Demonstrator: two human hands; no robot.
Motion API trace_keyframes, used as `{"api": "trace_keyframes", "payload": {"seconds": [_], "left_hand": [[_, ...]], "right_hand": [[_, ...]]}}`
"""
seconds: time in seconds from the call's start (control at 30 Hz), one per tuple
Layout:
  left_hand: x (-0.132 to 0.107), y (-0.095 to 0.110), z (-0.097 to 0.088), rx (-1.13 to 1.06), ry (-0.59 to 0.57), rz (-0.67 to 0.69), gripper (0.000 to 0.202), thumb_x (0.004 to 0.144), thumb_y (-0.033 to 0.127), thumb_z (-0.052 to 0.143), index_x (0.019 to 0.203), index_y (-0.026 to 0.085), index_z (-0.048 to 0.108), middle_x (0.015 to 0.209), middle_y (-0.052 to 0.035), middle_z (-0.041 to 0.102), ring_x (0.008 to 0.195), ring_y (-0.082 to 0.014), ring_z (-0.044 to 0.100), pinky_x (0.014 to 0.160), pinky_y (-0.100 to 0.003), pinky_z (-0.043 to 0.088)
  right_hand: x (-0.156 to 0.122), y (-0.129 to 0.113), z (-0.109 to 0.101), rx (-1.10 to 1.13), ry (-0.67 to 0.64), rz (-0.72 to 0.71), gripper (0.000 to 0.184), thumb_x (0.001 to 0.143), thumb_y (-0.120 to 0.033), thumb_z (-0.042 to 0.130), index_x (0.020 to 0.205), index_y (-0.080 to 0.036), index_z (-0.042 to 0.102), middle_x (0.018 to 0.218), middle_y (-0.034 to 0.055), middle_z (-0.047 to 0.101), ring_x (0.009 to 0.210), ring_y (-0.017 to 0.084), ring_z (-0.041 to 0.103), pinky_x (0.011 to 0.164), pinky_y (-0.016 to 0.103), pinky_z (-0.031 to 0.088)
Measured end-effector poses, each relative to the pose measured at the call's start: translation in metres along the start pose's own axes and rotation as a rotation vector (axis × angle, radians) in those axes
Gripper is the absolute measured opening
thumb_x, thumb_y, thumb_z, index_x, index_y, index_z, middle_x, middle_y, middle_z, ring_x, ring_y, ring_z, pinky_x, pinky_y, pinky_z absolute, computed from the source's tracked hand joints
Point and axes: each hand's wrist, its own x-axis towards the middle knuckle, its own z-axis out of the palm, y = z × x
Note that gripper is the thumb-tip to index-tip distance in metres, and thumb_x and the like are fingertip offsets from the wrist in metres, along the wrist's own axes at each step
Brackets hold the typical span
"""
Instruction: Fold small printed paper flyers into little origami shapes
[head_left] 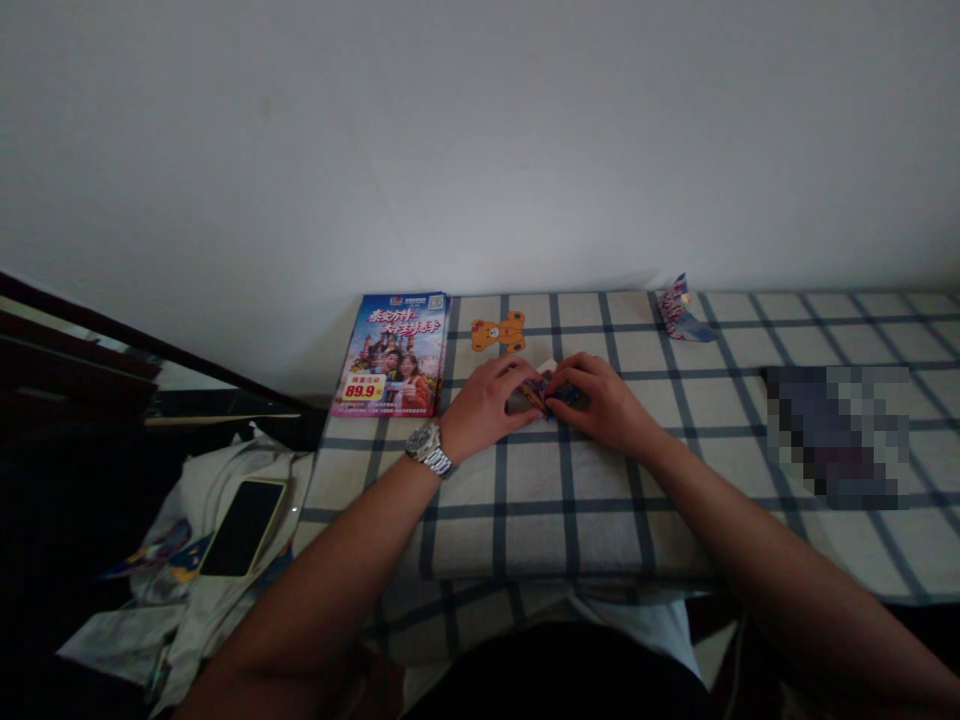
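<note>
Both my hands meet over the middle of a checked tablecloth. Between them is a small piece of folded printed paper, blue and reddish with a white corner sticking up at the back. My left hand, with a metal watch at the wrist, pinches its left side. My right hand pinches the right side, fingertips close together. The fingers cover much of the paper, so its full shape is hidden. Just behind my left hand, a flat orange teddy bear picture lies on the cloth.
A stack of printed flyers lies at the table's left end. Near the wall stands a folded paper piece. A blurred-out dark item is at the right. Below left, a phone rests on a white bag.
</note>
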Motion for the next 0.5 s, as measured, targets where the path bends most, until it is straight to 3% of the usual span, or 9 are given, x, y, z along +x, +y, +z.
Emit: {"api": "trace_keyframes", "payload": {"seconds": [0.33, 0.5], "left_hand": [[0.0003, -0.0002, -0.0008, -0.015, 0.004, 0.010, 0.037, 0.087, 0.027, 0.082, 0.119, 0.023, 0.064, 0.124, -0.0072, 0.063, 0.115, -0.0263, 0.063, 0.103, -0.046, 0.053], [0.0003, -0.0005, -0.0006, -0.027, 0.008, -0.002, 0.036, 0.087, 0.028, 0.082, 0.118, 0.023, 0.065, 0.123, -0.0071, 0.063, 0.116, -0.0265, 0.063, 0.104, -0.047, 0.053]], "right_hand": [[-0.0005, 0.0001, 0.0017, -0.022, 0.004, 0.021, 0.014, 0.088, -0.019, 0.075, 0.100, -0.026, 0.072, 0.115, 0.0080, 0.066, 0.110, 0.029, 0.062, 0.098, 0.048, 0.051], [-0.0008, 0.0008, 0.0023, -0.028, 0.012, 0.005, 0.008, 0.093, -0.026, 0.074, 0.100, -0.026, 0.071, 0.113, 0.0088, 0.066, 0.108, 0.029, 0.062, 0.095, 0.049, 0.052]]}}
